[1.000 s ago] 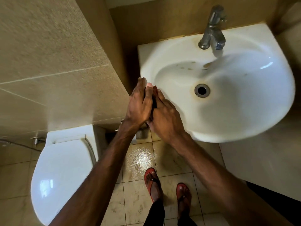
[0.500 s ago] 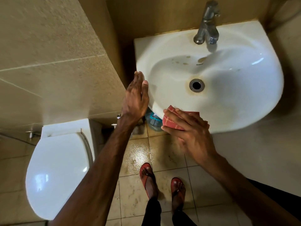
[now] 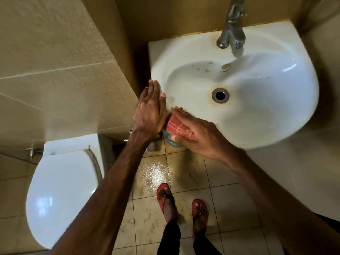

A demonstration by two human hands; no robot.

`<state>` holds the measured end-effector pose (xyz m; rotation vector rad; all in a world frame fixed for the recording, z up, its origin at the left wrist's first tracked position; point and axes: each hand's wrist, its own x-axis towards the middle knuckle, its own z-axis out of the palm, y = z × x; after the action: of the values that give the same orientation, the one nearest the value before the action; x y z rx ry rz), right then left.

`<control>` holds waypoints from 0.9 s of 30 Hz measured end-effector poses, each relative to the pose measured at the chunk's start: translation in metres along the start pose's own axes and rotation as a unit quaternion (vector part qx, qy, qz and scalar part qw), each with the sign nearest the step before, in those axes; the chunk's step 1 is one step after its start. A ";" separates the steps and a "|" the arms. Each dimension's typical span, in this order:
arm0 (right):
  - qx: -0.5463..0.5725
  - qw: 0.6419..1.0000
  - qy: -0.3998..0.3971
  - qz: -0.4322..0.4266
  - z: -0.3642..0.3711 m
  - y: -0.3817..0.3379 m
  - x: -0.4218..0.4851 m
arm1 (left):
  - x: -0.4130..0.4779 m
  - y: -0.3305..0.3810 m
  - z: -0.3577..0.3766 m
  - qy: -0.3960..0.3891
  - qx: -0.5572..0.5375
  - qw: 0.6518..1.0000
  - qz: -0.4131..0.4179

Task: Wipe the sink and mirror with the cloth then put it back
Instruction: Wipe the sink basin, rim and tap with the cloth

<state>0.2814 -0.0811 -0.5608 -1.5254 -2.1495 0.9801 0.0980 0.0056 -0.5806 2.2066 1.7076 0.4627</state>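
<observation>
At the front-left rim of the sink (image 3: 266,116), the right hand (image 3: 200,135) presses the red checked cloth (image 3: 177,128) onto the porcelain edge. Its fingers lie flat across the top of the cloth and the thumb is tucked under the near edge, so the cloth is both pinched and spread over the curve of the rim. Judgement: this hold gives wide contact for wiping the lip rather than the bowl. Left hand (image 3: 149,111) is flat, fingers straight and together, holding nothing, laid on the left edge of the sink just beside the cloth; likely a brace while leaning in. The two hands are close together, the left covering the cloth's left end. Bowl not clean: brownish spots (image 3: 207,68) sit on the back slope below the tap (image 3: 231,34), and a rust-coloured ring surrounds the drain (image 3: 220,95). Mirror not in view. Stage, judged: early in the sink wipe; the bowl, the mirror and the return of the cloth remain. Below the rim a clear container (image 3: 173,143) stands on the floor (image 3: 184,173), mostly hidden by the hands. Toilet (image 3: 64,190), lid down, stands to the left. Floor tiles show a wet sheen, a possible slip risk near the red sandals (image 3: 165,197).
</observation>
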 end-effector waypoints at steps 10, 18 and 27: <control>-0.030 0.977 -0.144 0.155 -0.047 0.002 -0.013 | 0.002 0.000 0.017 -0.011 0.093 0.995 -0.038; -0.097 0.963 -0.158 0.198 -0.013 0.062 0.067 | 0.002 0.010 0.008 -0.009 0.127 0.992 -0.024; -0.123 0.949 -0.163 0.241 -0.018 0.054 0.044 | 0.015 0.026 0.002 -0.080 0.160 0.982 0.056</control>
<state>0.3136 -0.0243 -0.5903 -2.2189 -2.2269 1.2255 0.1252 0.0137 -0.5706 2.4949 1.6728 0.0305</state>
